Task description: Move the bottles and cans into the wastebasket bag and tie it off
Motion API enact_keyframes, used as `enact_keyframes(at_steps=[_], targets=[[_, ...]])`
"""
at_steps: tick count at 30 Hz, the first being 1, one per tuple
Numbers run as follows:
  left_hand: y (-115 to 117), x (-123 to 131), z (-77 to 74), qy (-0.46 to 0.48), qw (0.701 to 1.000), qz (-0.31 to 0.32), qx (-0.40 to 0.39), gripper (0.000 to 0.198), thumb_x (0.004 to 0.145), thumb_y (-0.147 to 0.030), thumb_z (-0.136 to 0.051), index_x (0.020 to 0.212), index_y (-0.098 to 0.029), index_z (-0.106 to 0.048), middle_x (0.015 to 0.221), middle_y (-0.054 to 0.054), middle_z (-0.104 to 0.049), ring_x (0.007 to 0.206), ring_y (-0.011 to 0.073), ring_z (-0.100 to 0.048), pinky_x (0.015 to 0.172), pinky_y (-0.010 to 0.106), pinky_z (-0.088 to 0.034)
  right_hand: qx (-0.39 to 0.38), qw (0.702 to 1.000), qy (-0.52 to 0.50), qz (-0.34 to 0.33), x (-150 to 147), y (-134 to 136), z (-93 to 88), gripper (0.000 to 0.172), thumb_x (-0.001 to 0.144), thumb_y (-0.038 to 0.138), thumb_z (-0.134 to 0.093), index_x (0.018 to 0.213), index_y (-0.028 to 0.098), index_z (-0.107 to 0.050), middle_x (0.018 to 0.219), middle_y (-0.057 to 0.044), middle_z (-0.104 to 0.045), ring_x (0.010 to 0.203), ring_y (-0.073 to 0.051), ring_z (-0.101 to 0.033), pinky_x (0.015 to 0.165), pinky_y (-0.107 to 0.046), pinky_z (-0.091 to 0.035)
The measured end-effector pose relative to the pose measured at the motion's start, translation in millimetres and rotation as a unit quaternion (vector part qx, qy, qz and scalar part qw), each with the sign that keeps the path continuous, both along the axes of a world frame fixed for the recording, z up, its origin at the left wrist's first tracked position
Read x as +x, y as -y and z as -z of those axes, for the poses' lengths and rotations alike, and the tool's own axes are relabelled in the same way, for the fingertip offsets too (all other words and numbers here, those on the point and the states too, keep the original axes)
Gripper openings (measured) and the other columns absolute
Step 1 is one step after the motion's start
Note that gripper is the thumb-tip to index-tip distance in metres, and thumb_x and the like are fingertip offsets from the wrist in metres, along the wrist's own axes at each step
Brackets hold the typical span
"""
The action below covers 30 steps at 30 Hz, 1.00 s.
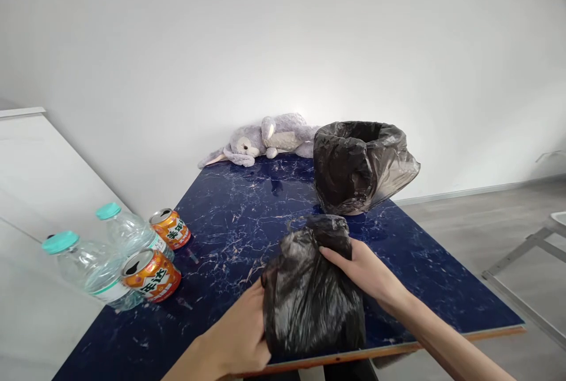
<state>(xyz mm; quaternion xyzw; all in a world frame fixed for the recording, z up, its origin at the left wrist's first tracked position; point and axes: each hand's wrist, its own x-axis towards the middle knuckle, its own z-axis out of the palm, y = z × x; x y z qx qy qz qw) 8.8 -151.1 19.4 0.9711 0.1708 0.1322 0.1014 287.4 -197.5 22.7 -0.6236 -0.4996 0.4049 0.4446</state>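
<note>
A crumpled black plastic bag (315,301) is between my two hands at the table's near edge. Curled against its left side is my left hand (245,328), closed on the plastic, its fingertips partly hidden. My right hand (367,269) grips the bag's upper right part, thumb on top and the other fingers hidden behind. Whether anything is inside the bag, I cannot tell. Just beyond it stands a bin lined with another black plastic bag (340,166), whose edge is folded down over the outside.
Two clear bottles with teal caps (88,269) (128,230) and two orange drink cans (152,275) (170,227) stand on the left of the blue marbled table (247,210). A grey plush rabbit (269,136) lies along the wall. A metal frame (526,251) stands at right.
</note>
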Motion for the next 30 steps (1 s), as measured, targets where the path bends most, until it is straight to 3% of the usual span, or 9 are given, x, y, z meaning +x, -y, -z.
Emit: enact_keyframes(at_steps=[4, 7, 11, 15, 17, 19, 22, 26, 30], targets=[[-18.3, -14.4, -17.9, 0.036, 0.992, -0.11, 0.059, 0.043, 0.104, -0.01, -0.046, 0.141, -0.023, -0.064, 0.135, 0.01, -0.075, 0.135, 0.028, -0.066, 0.114, 0.049, -0.057, 0.061, 0.976, 0.147, 0.146, 28.7, -11.5, 7.2, 0.077, 0.092, 0.058, -0.067, 0.155, 0.015, -0.055, 0.14, -0.015, -0.074, 0.128, -0.039, -0.07, 0.108, -0.052, -0.057], [-15.8, -13.1, -21.7, 0.08, 0.977, -0.17, 0.106, 0.045, 0.108, -0.017, -0.049, 0.152, -0.024, -0.052, 0.147, 0.011, -0.068, 0.14, 0.0283, -0.062, 0.115, 0.052, -0.057, 0.095, 0.954, 0.21, 0.192, 41.8, -4.2, -0.7, 0.089, 0.094, 0.064, -0.061, 0.167, 0.02, -0.038, 0.151, -0.013, -0.066, 0.139, -0.039, -0.063, 0.112, -0.054, -0.055], [5.8, 18.2, -24.5, 0.121, 0.982, -0.112, 0.088, 0.044, 0.108, -0.016, -0.051, 0.152, -0.021, -0.05, 0.158, 0.011, -0.059, 0.154, 0.0246, -0.048, 0.125, 0.047, -0.049, 0.123, 0.97, 0.185, 0.098, 33.8, -1.6, 0.9, 0.069, 0.101, 0.057, -0.056, 0.162, 0.026, -0.044, 0.155, -0.009, -0.063, 0.139, -0.031, -0.065, 0.114, -0.048, -0.056], [23.4, 53.7, -27.3, 0.064, 0.996, 0.037, 0.047, 0.043, 0.11, -0.021, -0.051, 0.153, -0.017, -0.05, 0.166, 0.009, -0.053, 0.162, 0.0245, -0.037, 0.132, 0.046, -0.039, 0.174, 0.966, 0.182, 0.053, 21.0, -9.0, 8.1, 0.057, 0.106, 0.046, -0.052, 0.159, 0.028, -0.045, 0.156, -0.009, -0.062, 0.136, -0.026, -0.067, 0.114, -0.045, -0.057], [25.6, 63.5, -23.9, -0.004, 0.998, 0.065, 0.026, 0.054, 0.112, -0.034, -0.051, 0.161, -0.013, -0.043, 0.173, 0.01, -0.042, 0.165, 0.029, -0.029, 0.134, 0.05, -0.035, 0.216, 0.941, 0.246, 0.082, 16.7, -8.4, 3.6, 0.055, 0.108, 0.042, -0.05, 0.16, 0.027, -0.045, 0.158, -0.01, -0.06, 0.142, -0.029, -0.062, 0.117, -0.049, -0.055], [25.0, 67.8, -14.9, -0.055, 0.997, 0.046, 0.001, 0.067, 0.113, -0.046, -0.048, 0.168, -0.012, -0.032, 0.177, 0.012, -0.031, 0.166, 0.0332, -0.022, 0.134, 0.055, -0.033, 0.267, 0.898, 0.328, 0.117, 10.9, -2.0, -3.8, 0.055, 0.11, 0.036, -0.048, 0.163, 0.026, -0.043, 0.163, -0.011, -0.054, 0.152, -0.031, -0.051, 0.123, -0.054, -0.049], [23.9, 67.8, 6.8, -0.08, 0.996, 0.024, -0.027, 0.078, 0.112, -0.055, -0.046, 0.172, -0.011, -0.022, 0.178, 0.015, -0.025, 0.166, 0.0373, -0.018, 0.134, 0.059, -0.029, 0.316, 0.85, 0.415, 0.075, -1.9, 13.9, -4.1, 0.058, 0.111, 0.029, -0.046, 0.168, 0.027, -0.037, 0.171, -0.008, -0.045, 0.161, -0.032, -0.037, 0.132, -0.06, -0.034], [26.5, 64.7, 33.1, -0.048, 0.999, 0.005, -0.019, 0.087, 0.108, -0.057, -0.054, 0.174, -0.013, -0.018, 0.177, 0.018, -0.025, 0.165, 0.04, -0.018, 0.133, 0.062, -0.03, 0.243, 0.85, 0.462, -0.068, -10.5, 26.2, 32.1, 0.066, 0.114, 0.04, -0.046, 0.174, 0.027, -0.023, 0.177, -0.007, -0.032, 0.164, -0.031, -0.027, 0.133, -0.058, -0.033], [28.2, 60.0, 39.0, -0.049, 0.999, 0.006, -0.008, 0.088, 0.107, -0.056, -0.056, 0.173, -0.011, -0.021, 0.175, 0.019, -0.031, 0.165, 0.04, -0.022, 0.131, 0.06, -0.035, 0.146, 0.874, 0.443, -0.135, 1.6, 20.8, 66.6, 0.065, 0.116, 0.048, -0.038, 0.175, 0.029, -0.017, 0.178, -0.006, -0.023, 0.165, -0.029, -0.021, 0.133, -0.06, -0.028]])
